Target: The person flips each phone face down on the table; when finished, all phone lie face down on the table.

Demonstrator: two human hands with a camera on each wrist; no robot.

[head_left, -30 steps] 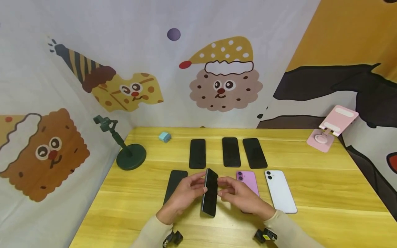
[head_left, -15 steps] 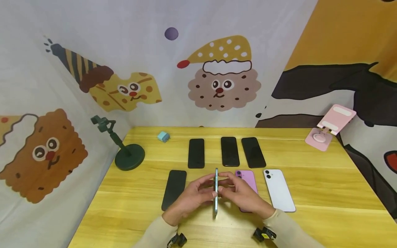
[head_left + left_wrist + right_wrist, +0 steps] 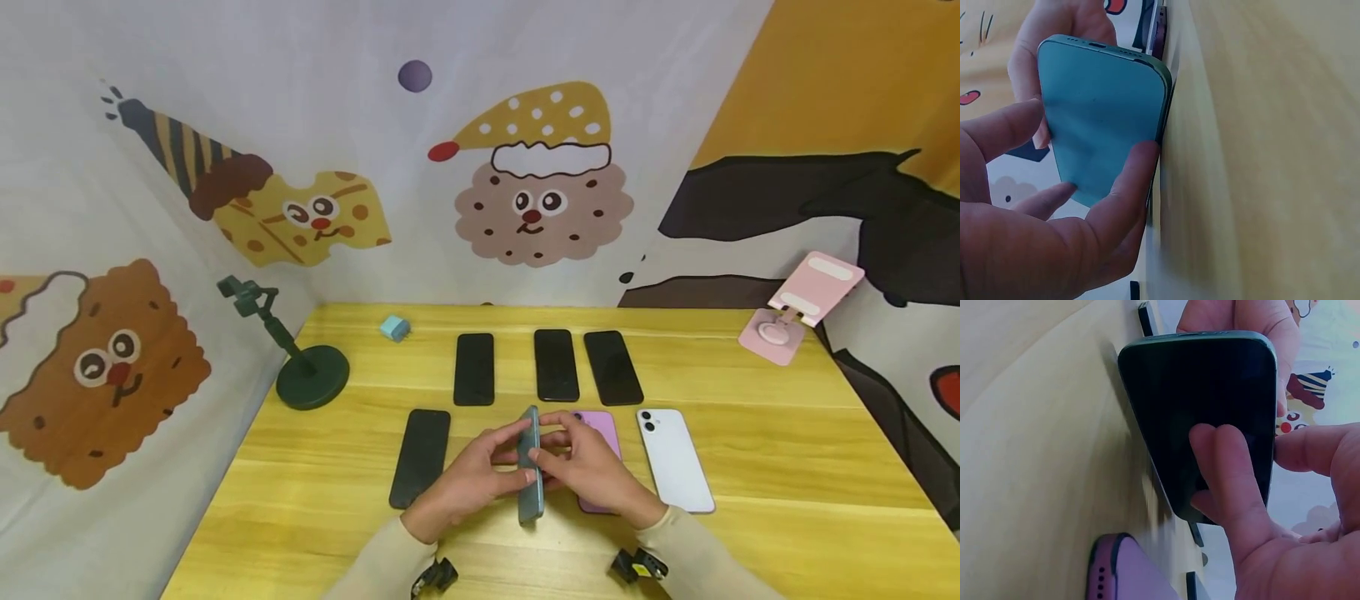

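1. Teal phone (image 3: 529,467) stands on its long edge on the table (image 3: 787,467), between both hands, front row centre.
2. Left hand (image 3: 472,479) grips it: fingers on the teal back, thumb on the top edge.
3. Right hand (image 3: 592,471) grips it too: fingers (image 3: 1222,469) on the dark screen, thumb over the edge.
4. Purple phone (image 3: 600,433) lies just behind the right hand, white phone (image 3: 673,458) beside it, black phone (image 3: 420,457) left of the left hand.
5. Three dark phones (image 3: 555,365) lie in the back row.

both forearms enter from the bottom edge and meet at lower centre. left hand (image 3: 471,479) and right hand (image 3: 594,473) face each other, fingers curled in a shared grip.
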